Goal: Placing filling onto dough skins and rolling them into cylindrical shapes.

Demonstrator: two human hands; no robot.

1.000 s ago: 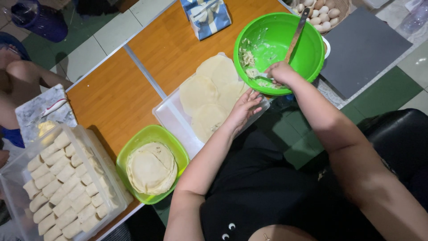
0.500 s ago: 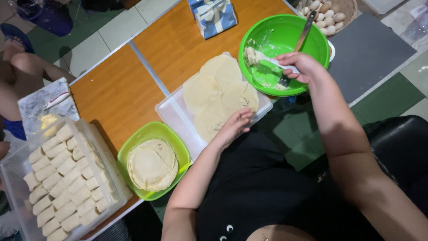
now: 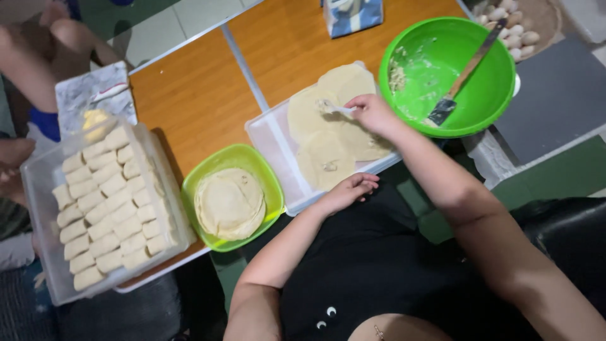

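Spooning filling onto a wrapper goes best with a small dab set near the wrapper's middle, clear of the edges, while the other hand steadies the tray. The right hand (image 3: 374,113) pinches a small spoon (image 3: 334,108), fingers closed around its handle, over the round wrappers (image 3: 328,129) on the white tray (image 3: 273,140), just left of the big green bowl (image 3: 442,69). The left hand (image 3: 349,189) rests loosely curled on the tray's near edge, gripping nothing
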